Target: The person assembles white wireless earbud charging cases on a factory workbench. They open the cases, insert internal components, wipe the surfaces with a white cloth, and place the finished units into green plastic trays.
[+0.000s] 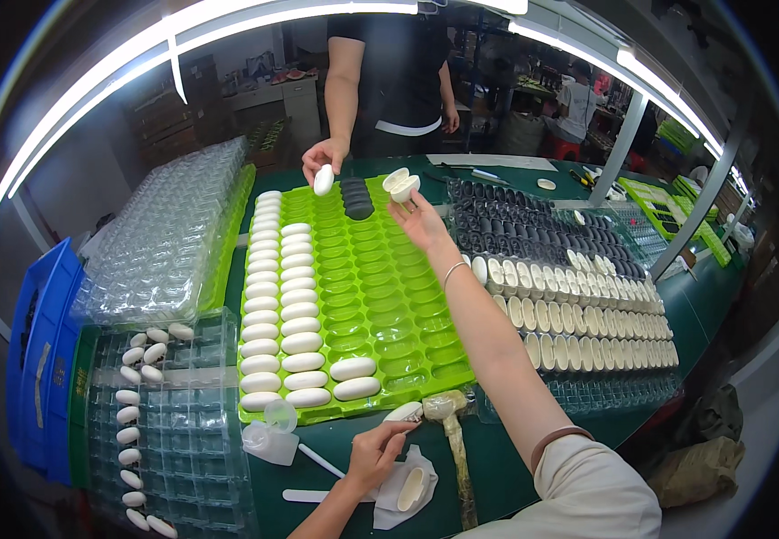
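Note:
My right hand (422,222) reaches far over the green tray and holds up a small white oval case (401,185), its lid hinged open. My left hand (375,456) is low at the tray's near edge, fingers pinched on a white oval shell (403,412). Just right of that hand, a cream half shell (413,488) lies on a white cloth (390,508). The bright green tray (400,392) carries columns of closed white oval cases (300,342) on its left and a few black ones (355,198) at its far end.
A mallet (444,406) lies right of my left hand; a clear plastic cup (269,442) and white sticks (304,495) lie left. Trays of cream shells (565,316) and black shells (506,216) fill the right. Across the table, a person's hand (325,154) holds a white case. Clear trays (160,238) stack left.

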`<act>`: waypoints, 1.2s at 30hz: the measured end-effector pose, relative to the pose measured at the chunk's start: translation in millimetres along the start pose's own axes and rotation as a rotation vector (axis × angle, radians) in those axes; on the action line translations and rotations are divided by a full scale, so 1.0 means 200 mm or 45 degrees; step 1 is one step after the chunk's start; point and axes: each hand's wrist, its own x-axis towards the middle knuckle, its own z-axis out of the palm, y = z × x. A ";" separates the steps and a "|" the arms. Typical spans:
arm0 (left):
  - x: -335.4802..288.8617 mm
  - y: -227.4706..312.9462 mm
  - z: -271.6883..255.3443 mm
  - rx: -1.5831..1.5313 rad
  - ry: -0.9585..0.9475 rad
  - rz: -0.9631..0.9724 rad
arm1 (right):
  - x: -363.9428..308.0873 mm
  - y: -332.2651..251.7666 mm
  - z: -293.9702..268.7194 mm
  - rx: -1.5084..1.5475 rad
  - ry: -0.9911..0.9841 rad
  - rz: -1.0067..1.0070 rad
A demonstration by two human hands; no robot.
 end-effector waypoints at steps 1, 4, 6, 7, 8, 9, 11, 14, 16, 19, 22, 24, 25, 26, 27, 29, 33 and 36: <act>0.00 0.00 0.00 -0.003 0.008 0.005 | 0.00 0.00 0.00 -0.007 0.000 -0.008; -0.01 0.00 0.00 0.001 0.006 -0.018 | 0.00 0.01 0.01 -0.001 0.012 -0.008; -0.02 -0.01 -0.01 0.016 -0.028 -0.071 | 0.00 0.00 0.02 0.000 0.002 -0.004; -0.01 -0.01 -0.01 0.010 -0.018 -0.052 | 0.00 0.00 0.02 -0.002 -0.009 0.000; -0.01 -0.01 0.00 0.003 -0.011 -0.043 | -0.01 0.00 0.02 0.000 -0.010 0.007; -0.01 -0.01 0.00 -0.005 -0.004 -0.034 | -0.01 0.01 0.01 -0.006 -0.009 0.004; -0.01 0.00 0.00 -0.015 0.008 -0.019 | -0.01 0.00 0.01 -0.020 -0.005 -0.003; 0.00 -0.01 0.01 -0.019 -0.001 -0.031 | -0.02 0.00 0.02 -0.035 -0.005 -0.040; -0.01 -0.01 0.01 -0.024 -0.007 -0.049 | -0.02 0.00 0.01 -0.051 -0.004 -0.041; 0.00 0.00 0.00 -0.019 -0.010 -0.056 | -0.02 0.01 0.02 -0.054 0.010 -0.039; -0.01 -0.01 0.01 -0.028 0.007 -0.054 | -0.03 0.01 0.02 -0.047 0.015 -0.044; -0.01 0.01 0.01 -0.036 0.006 -0.059 | -0.03 0.02 0.00 -0.041 0.026 -0.052; 0.00 0.02 0.02 -0.040 0.007 -0.061 | -0.03 0.02 -0.01 -0.037 0.037 -0.058; -0.01 0.03 0.01 -0.034 0.005 -0.066 | -0.03 0.02 -0.01 -0.031 0.053 -0.060; -0.01 0.03 0.01 -0.030 -0.005 -0.073 | -0.04 0.02 -0.01 -0.043 0.056 -0.062; -0.01 0.04 0.01 -0.027 -0.028 -0.090 | -0.04 0.02 -0.02 -0.070 0.068 -0.067; -0.01 0.04 0.01 -0.037 -0.032 -0.098 | -0.04 0.02 -0.04 -0.082 0.069 -0.052; -0.01 0.03 0.01 -0.045 -0.028 -0.093 | -0.05 0.02 -0.02 -0.068 0.097 -0.049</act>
